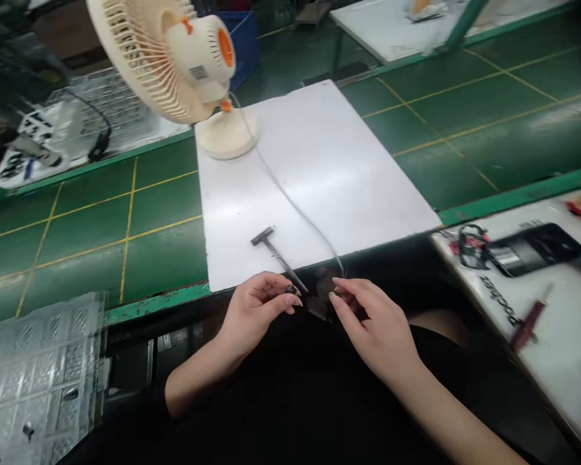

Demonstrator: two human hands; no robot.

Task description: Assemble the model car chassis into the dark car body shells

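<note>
A green tabletop [164, 213] lined in yellow carries a white board [329, 168]. At 11 o'clock on the board stands a cream fan [184, 58], and its cable [290, 200] trails toward 6 o'clock. At the board's near edge, the left hand [254, 310] pinches thumb and forefinger on the near end of a T-shaped metal tool [275, 255]. Just beside it at 3 o'clock, the right hand [377, 329] closes its fingers on a small dark part [319, 300]. A clear plastic tray [33, 374] lies at 8 o'clock.
</note>
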